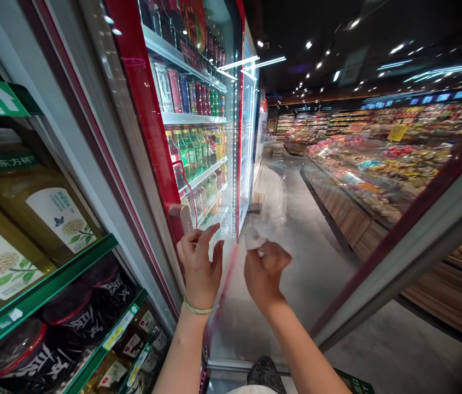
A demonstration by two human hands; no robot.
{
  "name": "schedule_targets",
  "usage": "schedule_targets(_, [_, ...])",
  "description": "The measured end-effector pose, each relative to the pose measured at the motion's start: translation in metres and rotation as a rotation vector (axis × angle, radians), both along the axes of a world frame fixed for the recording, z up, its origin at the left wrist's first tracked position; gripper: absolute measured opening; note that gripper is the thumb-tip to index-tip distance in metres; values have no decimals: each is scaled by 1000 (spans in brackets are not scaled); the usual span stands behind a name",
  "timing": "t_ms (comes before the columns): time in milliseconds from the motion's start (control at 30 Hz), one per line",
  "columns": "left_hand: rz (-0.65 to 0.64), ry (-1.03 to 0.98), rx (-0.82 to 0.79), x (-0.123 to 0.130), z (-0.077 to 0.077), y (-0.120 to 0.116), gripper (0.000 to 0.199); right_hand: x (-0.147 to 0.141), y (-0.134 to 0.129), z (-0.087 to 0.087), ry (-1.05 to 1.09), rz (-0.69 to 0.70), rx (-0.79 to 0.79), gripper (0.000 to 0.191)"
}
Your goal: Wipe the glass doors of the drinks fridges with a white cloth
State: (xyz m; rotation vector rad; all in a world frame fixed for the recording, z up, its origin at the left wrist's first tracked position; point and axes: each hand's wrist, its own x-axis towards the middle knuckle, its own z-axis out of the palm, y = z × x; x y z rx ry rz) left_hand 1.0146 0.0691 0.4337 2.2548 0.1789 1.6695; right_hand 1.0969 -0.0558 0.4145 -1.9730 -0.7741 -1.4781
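Note:
My left hand, with a thin pale green band on its wrist, is raised at the edge of the glass. Its fingers are curled but apart, and nothing shows in them. Just beyond its fingertips is a pinkish-grey handle on the red-framed cooler; I cannot tell whether they touch. My right hand is closed, pinching a small crumpled white wipe or tissue against or close to the glass door. The wipe is blurred and partly hidden by the fingers.
Left are cooler shelves with green edges, large tea bottles and dark bottles. The red-framed cooler holds cans and bottles. The door's metal frame slants across the right. Beyond it stand wooden display bins. A dark shoe is below.

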Motion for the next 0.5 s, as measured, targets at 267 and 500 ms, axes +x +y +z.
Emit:
schedule_targets(267, [4,-3,-5,-2,-3,4,39,6,-3,6,-210,-51,22,55])
schedule_targets(500, [-12,25,-2,-6,-6,12,40,-6,9,-3,-187,24,-49,49])
